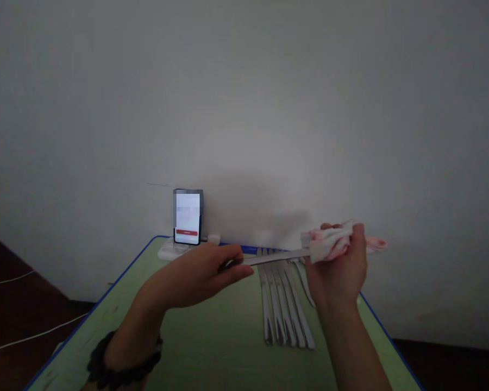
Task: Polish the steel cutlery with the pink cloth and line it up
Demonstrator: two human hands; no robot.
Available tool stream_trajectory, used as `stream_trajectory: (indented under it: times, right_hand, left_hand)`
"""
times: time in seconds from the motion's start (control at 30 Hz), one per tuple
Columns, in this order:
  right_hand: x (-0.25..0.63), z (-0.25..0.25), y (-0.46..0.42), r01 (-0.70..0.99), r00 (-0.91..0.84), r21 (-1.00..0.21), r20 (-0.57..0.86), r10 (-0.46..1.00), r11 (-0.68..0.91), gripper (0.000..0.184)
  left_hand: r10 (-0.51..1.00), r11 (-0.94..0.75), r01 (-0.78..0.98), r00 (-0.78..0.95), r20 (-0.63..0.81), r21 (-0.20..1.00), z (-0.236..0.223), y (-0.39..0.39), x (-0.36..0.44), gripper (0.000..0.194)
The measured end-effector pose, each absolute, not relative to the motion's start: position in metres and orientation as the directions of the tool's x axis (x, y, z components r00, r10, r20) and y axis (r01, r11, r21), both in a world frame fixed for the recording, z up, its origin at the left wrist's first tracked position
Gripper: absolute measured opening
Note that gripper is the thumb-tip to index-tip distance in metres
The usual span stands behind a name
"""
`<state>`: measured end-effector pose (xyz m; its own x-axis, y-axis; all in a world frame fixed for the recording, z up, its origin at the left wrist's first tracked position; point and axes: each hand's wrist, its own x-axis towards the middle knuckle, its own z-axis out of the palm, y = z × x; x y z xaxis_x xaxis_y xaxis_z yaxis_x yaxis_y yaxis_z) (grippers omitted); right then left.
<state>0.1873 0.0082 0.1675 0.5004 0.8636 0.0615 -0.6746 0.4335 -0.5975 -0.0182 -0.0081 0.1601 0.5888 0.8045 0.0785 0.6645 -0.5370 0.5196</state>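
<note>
My left hand (199,274) pinches one end of a long metal piece of cutlery (275,257) and holds it level above the table. My right hand (340,266) is closed on a pink and white cloth (330,241) that wraps the other end of that piece. Under both hands, a row of several metal forks and knives (285,304) lies side by side on the green table (212,347). A dark beaded bracelet (118,364) sits on my left wrist.
A phone (187,217) with a lit screen stands upright on a white stand (175,250) at the table's far edge, against a plain white wall. The table has a blue rim. White cables run over the dark floor on the left.
</note>
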Motion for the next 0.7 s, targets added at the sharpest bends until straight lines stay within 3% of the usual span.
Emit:
stream_trajectory:
  times: [0.4,0.6,0.7]
  right_hand:
    - [0.144,0.131,0.003,-0.684,0.215,-0.722,-0.066,0.974,0.102,0.038]
    - [0.15,0.133,0.004,-0.627,0.261,-0.765,-0.027,0.965,0.148,0.042]
    - [0.151,0.131,0.004,-0.54,0.241,-0.826,0.031,0.97,0.16,0.045]
  left_hand:
    - [0.808,-0.528,0.684,0.586,0.051,0.504,0.158,-0.008,-0.005,0.036]
    - [0.708,-0.368,0.624,0.669,-0.228,0.689,0.158,-0.01,-0.017,0.023]
    - [0.693,-0.276,0.644,0.648,-0.317,0.713,0.154,-0.01,-0.019,0.024]
